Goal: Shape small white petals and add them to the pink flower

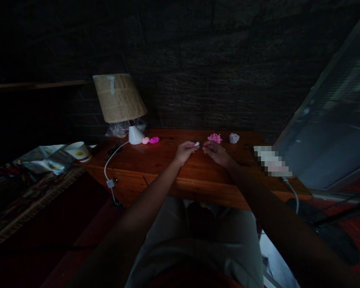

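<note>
Over the middle of the wooden table, my left hand (185, 152) pinches a small white piece (197, 143) between thumb and fingertips. Its kind is too small to tell. Close by on the right, my right hand (216, 152) is closed, thumb against fingers; what it holds, if anything, cannot be made out. Just behind that hand lies a pink ruffled clump (215, 138). A pale greyish, crumpled-looking ball (234, 138) rests farther right. Left of both hands, a magenta lump (154, 140) and a light pink lump (145, 140) lie beside the lamp base.
A lamp (120, 98) with a woven-looking shade stands at the table's (168, 168) back left, its white cord hanging over the front. A paper cup (78, 151) is at far left. A blurred-out object (271, 160) with a cable lies right. A dark wall rises behind.
</note>
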{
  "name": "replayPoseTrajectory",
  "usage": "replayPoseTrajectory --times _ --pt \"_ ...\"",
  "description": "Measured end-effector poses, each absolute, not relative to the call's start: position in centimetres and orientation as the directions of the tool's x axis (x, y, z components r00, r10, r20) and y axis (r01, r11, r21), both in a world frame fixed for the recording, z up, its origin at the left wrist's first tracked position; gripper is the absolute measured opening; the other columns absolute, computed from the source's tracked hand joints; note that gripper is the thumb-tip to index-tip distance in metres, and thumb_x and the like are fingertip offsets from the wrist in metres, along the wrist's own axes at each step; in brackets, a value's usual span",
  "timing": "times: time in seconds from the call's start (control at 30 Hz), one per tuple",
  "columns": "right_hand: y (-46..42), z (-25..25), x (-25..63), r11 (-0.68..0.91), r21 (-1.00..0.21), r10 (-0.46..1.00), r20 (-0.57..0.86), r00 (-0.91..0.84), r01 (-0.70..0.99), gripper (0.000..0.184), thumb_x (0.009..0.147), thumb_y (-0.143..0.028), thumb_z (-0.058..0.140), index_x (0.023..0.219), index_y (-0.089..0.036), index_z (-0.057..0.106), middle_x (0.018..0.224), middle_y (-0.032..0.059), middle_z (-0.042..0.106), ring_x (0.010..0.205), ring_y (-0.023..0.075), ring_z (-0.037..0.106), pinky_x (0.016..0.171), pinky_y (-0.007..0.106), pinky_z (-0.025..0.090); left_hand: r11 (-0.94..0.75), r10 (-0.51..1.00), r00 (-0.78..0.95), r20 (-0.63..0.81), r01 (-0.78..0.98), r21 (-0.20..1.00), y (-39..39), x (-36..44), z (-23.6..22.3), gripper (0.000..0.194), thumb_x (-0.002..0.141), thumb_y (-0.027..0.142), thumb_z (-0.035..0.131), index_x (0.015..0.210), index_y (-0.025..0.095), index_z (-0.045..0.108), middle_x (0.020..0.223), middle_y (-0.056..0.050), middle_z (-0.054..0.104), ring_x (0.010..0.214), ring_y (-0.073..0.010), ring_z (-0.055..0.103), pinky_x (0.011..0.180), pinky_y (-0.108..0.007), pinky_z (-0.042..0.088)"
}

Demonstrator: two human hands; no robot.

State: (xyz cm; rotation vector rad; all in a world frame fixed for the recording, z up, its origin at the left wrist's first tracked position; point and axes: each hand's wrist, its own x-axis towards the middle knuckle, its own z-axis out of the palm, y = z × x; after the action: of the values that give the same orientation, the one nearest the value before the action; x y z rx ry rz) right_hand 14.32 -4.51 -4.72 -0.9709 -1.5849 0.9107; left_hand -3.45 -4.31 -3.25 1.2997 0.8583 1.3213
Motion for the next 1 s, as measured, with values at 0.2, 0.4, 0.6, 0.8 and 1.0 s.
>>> replayPoseTrajectory --times 0.2,0.4,0.6,0.8,1.0 --pt "-4.9 -4.3 14.3 0.382 -0.909 0.922 0.363 -0.136 0.166 0.038 0.068 -0.049 0.076 0.091 -0.022 0.062 0.066 -0.0027 0.062 0.066 0.0164 0.059 0.066 0.032 0.048 -0.199 0.965 0.133 0.226 -0.189 0.962 -4.2 -3.4 -3.3 0.038 0.049 0.04 0.089 0.069 0.017 0.065 0.07 0.0 0.068 0.068 -0.0117 0.058 0.068 -0.026 0.044" --pt "-5.6 -3.7 14.4 0.357 -0.917 0.932 0.336 -0.137 0.179 0.034 0.073 -0.052 0.072 0.084 -0.019 0.07 0.069 0.0011 0.067 0.06 0.0144 0.058 0.058 0.029 0.047 -0.191 0.966 0.136 0.219 -0.194 0.962 -4.2 -3.4 -3.4 0.038 0.049 0.038 0.089 0.069 0.017 0.066 0.07 0.0 0.068 0.069 -0.0119 0.058 0.068 -0.026 0.043" --pt "-5.4 -3.9 14.6 0.324 -0.93 0.945 0.31 -0.108 0.172 0.029 0.073 -0.047 0.073 0.078 -0.018 0.074 0.071 0.004 0.073 0.064 0.016 0.063 0.065 0.031 0.053 -0.193 0.966 0.138 0.221 -0.189 0.963 -4.2 -3.4 -3.4 0.036 0.05 0.038 0.089 0.07 0.017 0.067 0.073 -0.001 0.069 0.07 -0.0123 0.059 0.069 -0.026 0.044" --pt "-5.2 -4.2 14.6 0.304 -0.943 0.951 0.292 -0.103 0.135 0.021 0.069 -0.031 0.076 0.086 -0.02 0.075 0.08 0.0031 0.076 0.069 0.0173 0.067 0.072 0.034 0.056 -0.196 0.966 0.135 0.222 -0.186 0.963 -4.1 -3.4 -3.5 0.037 0.05 0.04 0.089 0.069 0.017 0.067 0.071 0.0 0.069 0.068 -0.0121 0.058 0.068 -0.026 0.043" --pt "-4.9 -4.4 14.6 0.306 -0.944 0.95 0.295 -0.097 0.123 0.031 0.067 -0.027 0.078 0.096 -0.02 0.072 0.085 0.0035 0.076 0.076 0.0193 0.068 0.07 0.034 0.056 -0.194 0.966 0.132 0.22 -0.187 0.963 -4.1 -3.4 -3.6 0.038 0.05 0.04 0.089 0.07 0.017 0.066 0.071 0.0 0.068 0.068 -0.0115 0.058 0.069 -0.026 0.043"
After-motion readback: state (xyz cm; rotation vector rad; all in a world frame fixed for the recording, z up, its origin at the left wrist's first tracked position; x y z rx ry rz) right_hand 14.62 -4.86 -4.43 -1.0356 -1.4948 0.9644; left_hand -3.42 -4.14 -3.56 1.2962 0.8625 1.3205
